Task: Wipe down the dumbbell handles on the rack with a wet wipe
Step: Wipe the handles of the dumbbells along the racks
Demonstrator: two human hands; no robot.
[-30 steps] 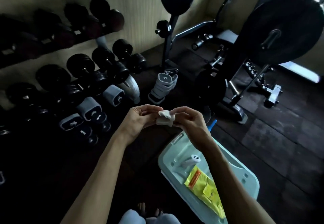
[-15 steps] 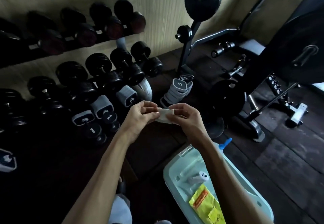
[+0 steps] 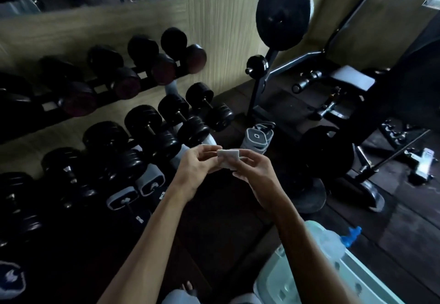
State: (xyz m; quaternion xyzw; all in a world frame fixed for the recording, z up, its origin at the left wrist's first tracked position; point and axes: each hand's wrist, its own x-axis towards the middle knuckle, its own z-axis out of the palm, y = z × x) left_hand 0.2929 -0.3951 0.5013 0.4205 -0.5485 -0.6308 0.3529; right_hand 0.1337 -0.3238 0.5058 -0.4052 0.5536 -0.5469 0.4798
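- The dumbbell rack (image 3: 142, 85) stands along the wood-grain wall on the left and has two tiers. I count about five dumbbells on the top tier and about six on the lower tier; the far left is too dark to be sure.
- The dumbbells (image 3: 152, 127) have round black heads and thin metal handles. Some heads on the top tier look dark red.
- One large round weight plate (image 3: 283, 13) sits high on a black stand, and one more plate (image 3: 328, 151) is lower on the right, near the dark floor.
- One pale green plastic bin (image 3: 297, 284) with smooth walls is at the bottom right.
- The left hand (image 3: 192, 170) and the right hand (image 3: 252, 173) meet in front of the rack. Both pinch one wet wipe (image 3: 227, 158) between thumb and fingers.
- The wipe is small, white, folded to a flat square, and apart from the dumbbells.
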